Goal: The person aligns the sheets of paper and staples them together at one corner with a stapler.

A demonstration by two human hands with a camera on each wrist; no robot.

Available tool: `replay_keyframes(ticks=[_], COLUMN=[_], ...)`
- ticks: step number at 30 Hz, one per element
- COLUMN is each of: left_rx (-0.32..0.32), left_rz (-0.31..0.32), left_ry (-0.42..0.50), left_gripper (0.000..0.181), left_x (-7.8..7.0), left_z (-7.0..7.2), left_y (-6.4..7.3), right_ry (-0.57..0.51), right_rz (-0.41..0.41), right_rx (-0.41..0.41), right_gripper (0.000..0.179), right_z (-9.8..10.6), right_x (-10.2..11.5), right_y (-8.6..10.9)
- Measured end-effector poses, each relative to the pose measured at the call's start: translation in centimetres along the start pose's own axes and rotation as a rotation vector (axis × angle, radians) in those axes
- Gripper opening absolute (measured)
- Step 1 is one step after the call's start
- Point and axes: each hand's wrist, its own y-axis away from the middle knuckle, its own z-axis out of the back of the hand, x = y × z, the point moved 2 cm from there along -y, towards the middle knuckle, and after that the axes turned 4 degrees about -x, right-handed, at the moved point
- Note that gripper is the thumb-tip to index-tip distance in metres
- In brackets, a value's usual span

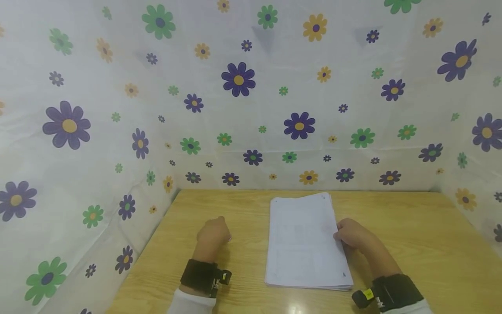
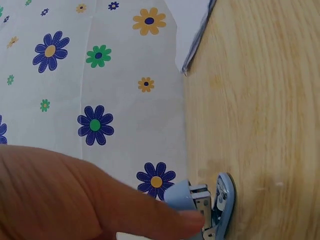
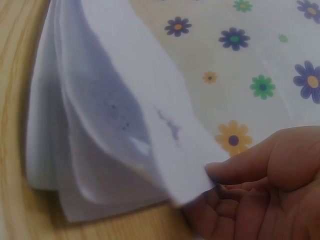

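Observation:
A stack of white paper sheets [image 1: 302, 240] lies on the table, with small dark marks near its corners. My right hand [image 1: 354, 235] is at the stack's right edge, pinching paper between thumb and fingers. In the right wrist view the gripped sheet [image 3: 175, 125] bends up, and the layers beneath it fan apart. Left of the stack, away from the paper, my left hand [image 1: 213, 233] holds a light blue stapler [image 2: 227, 200]. Its metal parts show beside my thumb in the left wrist view; the hand hides most of it in the head view.
The wooden table [image 1: 243, 261] carries the stack. A white flower-print cloth [image 1: 274, 148] hangs behind the table's far edge and along both sides. Each wrist wears a black strap [image 1: 200, 275] with a small camera.

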Motion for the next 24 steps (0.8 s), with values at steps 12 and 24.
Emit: replay_keyframes(ticks=[12,24], left_rx=[-0.115,-0.116], left_rz=[-0.214,-0.355], left_ry=[-0.184,-0.068], left_gripper=[0.018,0.003], left_x=[0.0,-1.2], left_z=[0.1,-0.4], left_y=[-1.5,-1.6], right_ry=[-0.009,-0.063], right_rz=[-0.02,0.027], right_rx=[0.009,-0.044], right_gripper=[0.025,0.046], right_z=[0.1,0.0], right_x=[0.0,-0.1], right_y=[0.0,-0.7])
